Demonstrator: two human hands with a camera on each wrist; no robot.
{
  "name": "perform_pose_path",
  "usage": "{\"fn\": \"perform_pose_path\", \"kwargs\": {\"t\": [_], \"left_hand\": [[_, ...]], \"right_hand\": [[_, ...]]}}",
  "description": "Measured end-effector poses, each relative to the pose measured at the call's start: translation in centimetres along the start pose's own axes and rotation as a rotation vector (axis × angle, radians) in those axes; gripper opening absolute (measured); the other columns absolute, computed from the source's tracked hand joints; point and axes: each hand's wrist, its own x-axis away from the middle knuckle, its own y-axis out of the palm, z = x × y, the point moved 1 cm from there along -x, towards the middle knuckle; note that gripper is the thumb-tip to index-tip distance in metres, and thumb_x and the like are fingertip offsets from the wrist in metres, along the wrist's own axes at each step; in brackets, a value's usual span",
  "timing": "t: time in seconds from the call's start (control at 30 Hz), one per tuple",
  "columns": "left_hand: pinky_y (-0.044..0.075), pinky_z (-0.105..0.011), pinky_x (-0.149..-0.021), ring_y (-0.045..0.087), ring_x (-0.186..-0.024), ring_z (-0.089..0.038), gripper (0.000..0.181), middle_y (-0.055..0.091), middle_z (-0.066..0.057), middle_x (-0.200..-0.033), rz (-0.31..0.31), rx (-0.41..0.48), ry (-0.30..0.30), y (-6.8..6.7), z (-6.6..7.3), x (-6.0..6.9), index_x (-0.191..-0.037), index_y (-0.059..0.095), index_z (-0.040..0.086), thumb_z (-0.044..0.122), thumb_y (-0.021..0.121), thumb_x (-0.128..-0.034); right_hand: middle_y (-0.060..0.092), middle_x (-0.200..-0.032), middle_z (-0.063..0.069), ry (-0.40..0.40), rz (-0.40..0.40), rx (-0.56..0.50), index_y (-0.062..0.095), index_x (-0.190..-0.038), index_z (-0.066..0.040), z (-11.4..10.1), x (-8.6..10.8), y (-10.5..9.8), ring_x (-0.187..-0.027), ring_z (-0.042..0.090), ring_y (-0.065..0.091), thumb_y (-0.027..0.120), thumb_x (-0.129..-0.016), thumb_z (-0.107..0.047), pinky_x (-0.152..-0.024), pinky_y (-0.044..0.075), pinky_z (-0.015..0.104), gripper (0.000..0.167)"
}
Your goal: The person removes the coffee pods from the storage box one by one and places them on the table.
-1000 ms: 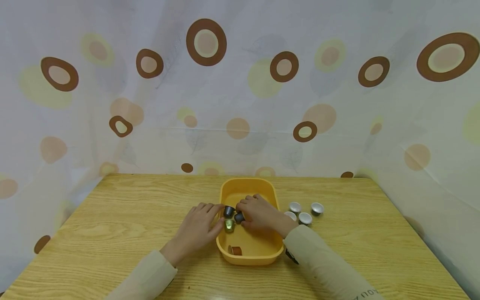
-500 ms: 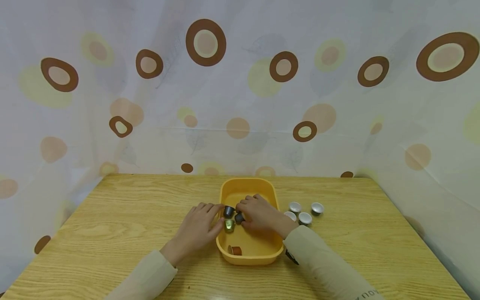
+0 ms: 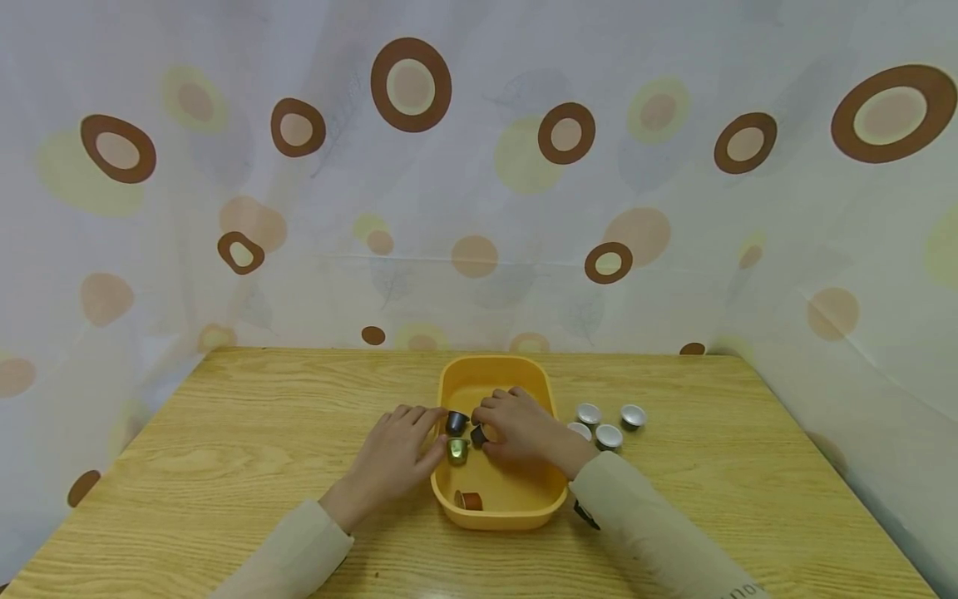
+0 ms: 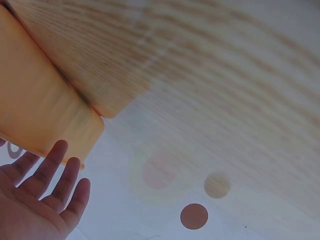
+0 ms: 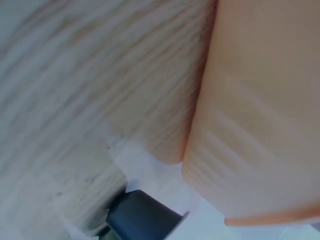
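A yellow plastic tub (image 3: 497,522) stands mid-table. Inside it my right hand (image 3: 519,427) pinches a dark coffee capsule (image 3: 478,436), tilted so that its tan lid partly shows. My left hand (image 3: 397,449) rests at the tub's left rim, fingers extended, with thumb and forefinger reaching over the edge. Near those fingertips lie a dark blue-grey capsule (image 3: 456,423) and a green capsule (image 3: 457,451). A brown capsule (image 3: 469,500) lies on its side by the tub's near end. In the left wrist view, the left hand (image 4: 45,192) has loosely spread fingers beside the tub wall (image 4: 50,95).
Right of the tub, several capsules (image 3: 609,437) stand on the wooden table (image 3: 262,433), white lids up; one (image 3: 633,416) sits apart from the others. The right wrist view has a black capsule (image 5: 142,215) outside the tub wall (image 5: 255,115). A patterned curtain (image 3: 479,208) hangs behind.
The dark capsule has turned in my right hand, and its tan lid now shows. My right hand has shifted very slightly rightward. The left hand has stayed put.
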Motion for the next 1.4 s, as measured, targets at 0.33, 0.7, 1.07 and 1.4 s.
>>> {"fn": "perform_pose_path", "kwargs": {"t": [0.33, 0.7, 1.07, 1.4], "left_hand": [[0.047, -0.039, -0.084, 0.056, -0.100, -0.021, 0.038, 0.064, -0.002, -0.109, 0.009, -0.010, 0.010, -0.1, 0.0, 0.0, -0.122, 0.056, 0.014, 0.036, 0.047, -0.0925], [0.046, -0.040, -0.084, 0.056, -0.100, -0.021, 0.038, 0.063, -0.002, -0.109, -0.004, 0.003, 0.001, -0.1, 0.1, 0.1, -0.123, 0.055, 0.014, 0.036, 0.046, -0.0928], [0.046, -0.040, -0.085, 0.056, -0.100, -0.022, 0.038, 0.063, -0.002, -0.109, 0.000, 0.005, 0.008, -0.1, 0.1, 0.1, -0.122, 0.055, 0.014, 0.036, 0.046, -0.0928], [0.047, -0.039, -0.084, 0.056, -0.100, -0.022, 0.037, 0.064, -0.002, -0.108, 0.013, 0.001, 0.013, -0.1, 0.2, 0.1, -0.122, 0.056, 0.013, 0.035, 0.047, -0.0923]], "right_hand": [[0.062, -0.104, -0.004, 0.015, -0.021, -0.007, 0.059, -0.107, -0.016, 0.1, 0.5, -0.8, -0.098, 0.016, 0.053, 0.066, -0.081, -0.032, -0.093, 0.040, 0.042, 0.032], [0.062, -0.095, -0.004, -0.035, 0.064, 0.026, 0.060, -0.101, -0.017, 0.6, 1.3, -1.3, -0.091, 0.016, 0.052, 0.068, -0.079, -0.035, -0.083, 0.040, 0.038, 0.030], [0.062, -0.093, -0.004, -0.066, 0.122, 0.067, 0.063, -0.100, -0.019, 1.2, 2.0, -2.0, -0.089, 0.017, 0.053, 0.068, -0.079, -0.035, -0.079, 0.042, 0.038, 0.027], [0.060, -0.089, -0.005, -0.071, 0.165, 0.088, 0.064, -0.097, -0.019, 1.7, 2.6, -2.7, -0.088, 0.017, 0.053, 0.066, -0.080, -0.033, -0.077, 0.042, 0.037, 0.022]]}}
